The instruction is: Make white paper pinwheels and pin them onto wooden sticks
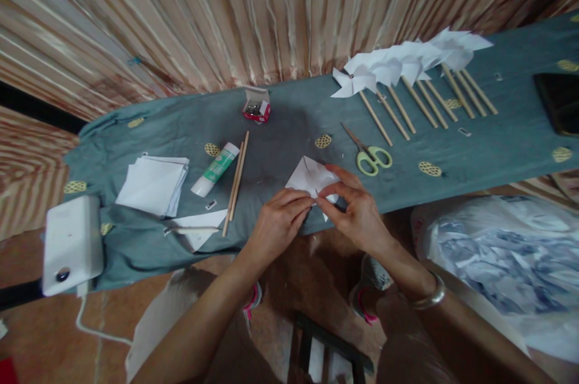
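Note:
A piece of white paper with cut corners is held at the front edge of the cloth-covered table. Its near side is pinched by my left hand, fingers closed on it. On the paper's right side, my right hand also grips it between thumb and fingers. The two sets of fingertips almost meet at the paper's middle. Green-handled scissors lie just beyond my right hand. To the left of my left hand are two wooden sticks and a glue stick.
Several paper pinwheels on sticks lie in a row at the back right. A stack of white paper, a folded sheet with a pencil, a red box of pins and a white device are leftward. A plastic bag stands right.

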A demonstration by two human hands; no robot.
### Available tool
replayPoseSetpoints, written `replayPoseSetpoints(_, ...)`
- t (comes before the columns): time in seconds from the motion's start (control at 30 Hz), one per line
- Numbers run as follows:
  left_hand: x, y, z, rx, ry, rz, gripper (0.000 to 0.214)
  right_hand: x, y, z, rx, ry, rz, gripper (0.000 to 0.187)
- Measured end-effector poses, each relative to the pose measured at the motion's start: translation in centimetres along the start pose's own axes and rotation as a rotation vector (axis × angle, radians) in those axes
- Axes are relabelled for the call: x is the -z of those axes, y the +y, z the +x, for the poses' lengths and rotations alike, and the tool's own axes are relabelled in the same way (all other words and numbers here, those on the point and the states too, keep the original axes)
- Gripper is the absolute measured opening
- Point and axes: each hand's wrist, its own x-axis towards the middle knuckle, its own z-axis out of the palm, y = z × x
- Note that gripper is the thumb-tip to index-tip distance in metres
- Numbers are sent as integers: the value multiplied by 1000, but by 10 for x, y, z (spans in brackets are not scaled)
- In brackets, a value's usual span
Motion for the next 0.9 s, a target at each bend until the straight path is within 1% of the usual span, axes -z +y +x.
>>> replayPoseSetpoints(0.2, 2, 2, 1, 25, -14, -97, 16, 3, 2, 1, -39, -51, 107, 4)
replayPoseSetpoints(0.37, 0, 3, 1, 16, 7, -101, 15, 3, 2, 2, -62, -47, 127, 6)
replayPoseSetpoints(0.6, -1, 2, -2, 39, 5, -63, 16, 0, 0, 2, -58, -38, 77, 10)
replayPoseSetpoints(0.77, 0, 2, -5, 39, -22, 33, 17, -1, -4, 2, 12, -8, -1, 13)
replayPoseSetpoints(0.9, 0, 1, -5, 28, -17, 64, 18, -3, -7, 3, 49, 26, -55, 13)
